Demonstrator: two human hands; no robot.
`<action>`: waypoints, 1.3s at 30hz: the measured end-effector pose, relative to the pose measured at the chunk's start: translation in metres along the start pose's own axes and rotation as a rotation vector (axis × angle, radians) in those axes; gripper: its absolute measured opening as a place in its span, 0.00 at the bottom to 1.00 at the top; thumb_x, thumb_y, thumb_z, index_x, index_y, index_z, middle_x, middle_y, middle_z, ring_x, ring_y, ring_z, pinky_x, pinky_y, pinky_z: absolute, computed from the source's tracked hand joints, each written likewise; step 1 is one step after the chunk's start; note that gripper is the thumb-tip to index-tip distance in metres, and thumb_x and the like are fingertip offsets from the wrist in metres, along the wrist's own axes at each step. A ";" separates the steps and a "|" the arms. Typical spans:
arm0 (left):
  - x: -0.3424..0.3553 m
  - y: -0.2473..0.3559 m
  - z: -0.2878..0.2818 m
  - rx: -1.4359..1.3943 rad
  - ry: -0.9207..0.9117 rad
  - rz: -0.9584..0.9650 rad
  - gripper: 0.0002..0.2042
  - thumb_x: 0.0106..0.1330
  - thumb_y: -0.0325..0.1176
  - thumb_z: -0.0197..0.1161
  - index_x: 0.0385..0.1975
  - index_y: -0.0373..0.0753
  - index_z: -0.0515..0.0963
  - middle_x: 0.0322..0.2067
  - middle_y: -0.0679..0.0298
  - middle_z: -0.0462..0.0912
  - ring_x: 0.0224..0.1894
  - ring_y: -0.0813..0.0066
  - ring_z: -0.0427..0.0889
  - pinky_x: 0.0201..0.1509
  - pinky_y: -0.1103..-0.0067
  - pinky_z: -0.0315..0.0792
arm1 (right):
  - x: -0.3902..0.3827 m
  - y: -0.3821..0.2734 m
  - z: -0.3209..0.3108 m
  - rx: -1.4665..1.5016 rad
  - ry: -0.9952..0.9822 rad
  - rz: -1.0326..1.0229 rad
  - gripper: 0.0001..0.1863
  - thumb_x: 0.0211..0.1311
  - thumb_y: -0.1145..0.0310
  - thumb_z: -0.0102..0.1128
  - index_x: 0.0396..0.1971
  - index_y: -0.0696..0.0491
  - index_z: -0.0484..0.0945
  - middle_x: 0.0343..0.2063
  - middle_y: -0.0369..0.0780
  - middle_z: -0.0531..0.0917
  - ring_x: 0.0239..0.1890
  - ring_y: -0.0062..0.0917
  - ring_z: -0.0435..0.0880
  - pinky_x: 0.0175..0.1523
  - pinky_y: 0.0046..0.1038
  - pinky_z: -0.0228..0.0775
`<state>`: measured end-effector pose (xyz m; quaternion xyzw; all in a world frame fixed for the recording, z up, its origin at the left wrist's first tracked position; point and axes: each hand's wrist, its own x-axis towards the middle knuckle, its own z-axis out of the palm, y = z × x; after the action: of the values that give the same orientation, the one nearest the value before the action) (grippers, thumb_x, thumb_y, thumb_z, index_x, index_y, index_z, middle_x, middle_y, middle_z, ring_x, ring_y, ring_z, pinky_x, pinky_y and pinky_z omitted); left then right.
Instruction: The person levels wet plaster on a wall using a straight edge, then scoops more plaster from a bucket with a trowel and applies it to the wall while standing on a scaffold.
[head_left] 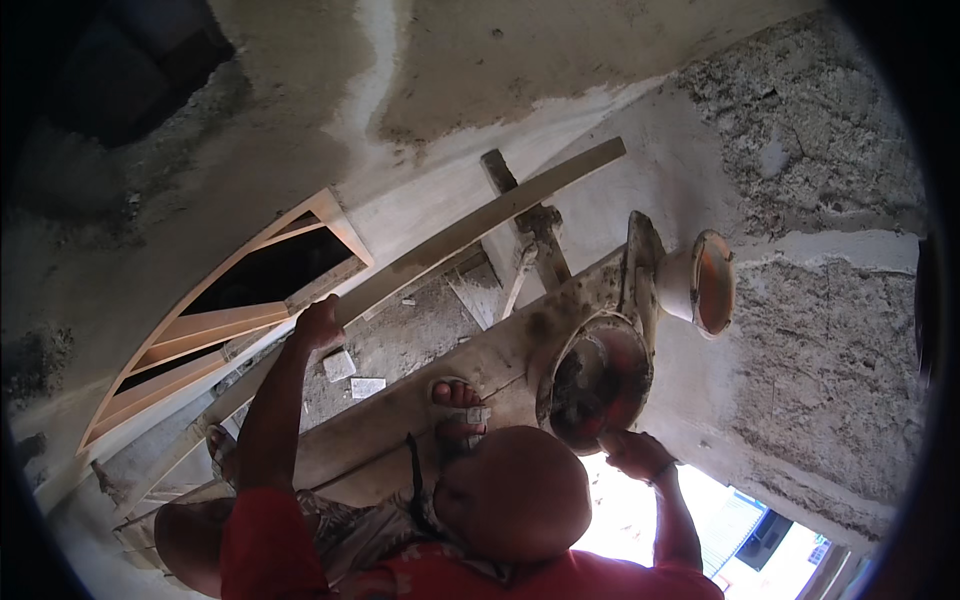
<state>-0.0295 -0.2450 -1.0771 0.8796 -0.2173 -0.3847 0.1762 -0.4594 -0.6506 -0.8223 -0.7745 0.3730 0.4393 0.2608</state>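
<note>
My left hand [318, 322] is closed on a long, narrow wooden board [440, 248], which runs slantwise in front of me and appears bent. Toward its far right end the board crosses an upright wooden post [541, 232]. At the right, my right hand [638, 456] has its fingers closed at the near rim of a round, mortar-stained basin [600, 385]. Dark and reddish patches show inside the basin. It is tilted toward me, and whether the hand also holds a small tool is hidden.
I squat with sandalled feet on scaffold planks [385, 430]. A pale bucket [700, 285] with an orange inside stands beyond the basin. Ahead is a plastered wall [480, 90] with a wooden window frame [220, 340]. Rough wall [820, 330] lies right; rubble pieces [340, 366] are below.
</note>
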 end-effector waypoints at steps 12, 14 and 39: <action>-0.014 0.000 -0.041 -0.038 0.111 0.075 0.29 0.39 0.30 0.69 0.47 0.37 0.73 0.38 0.48 0.82 0.44 0.52 0.81 0.48 0.66 0.73 | -0.059 0.004 -0.031 -0.598 0.360 0.038 0.16 0.55 0.60 0.59 0.44 0.47 0.76 0.34 0.38 0.79 0.32 0.31 0.82 0.37 0.37 0.74; -0.023 0.019 -0.057 -0.087 0.070 0.038 0.27 0.38 0.30 0.68 0.45 0.36 0.74 0.38 0.48 0.82 0.45 0.51 0.81 0.49 0.66 0.73 | -0.068 -0.010 -0.026 -0.535 0.427 -0.180 0.15 0.58 0.64 0.57 0.44 0.52 0.74 0.31 0.40 0.78 0.24 0.30 0.79 0.31 0.33 0.73; -0.080 0.038 -0.090 -0.071 0.121 0.039 0.29 0.34 0.26 0.70 0.45 0.33 0.74 0.37 0.52 0.82 0.41 0.60 0.82 0.48 0.70 0.73 | 0.308 -0.321 -0.014 2.114 0.562 -0.141 0.12 0.58 0.67 0.55 0.38 0.51 0.63 0.18 0.39 0.69 0.12 0.30 0.71 0.13 0.35 0.65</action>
<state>-0.0199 -0.2231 -0.9530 0.8901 -0.2092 -0.3348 0.2276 -0.0903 -0.5800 -1.0609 -0.2519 0.5624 -0.3108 0.7236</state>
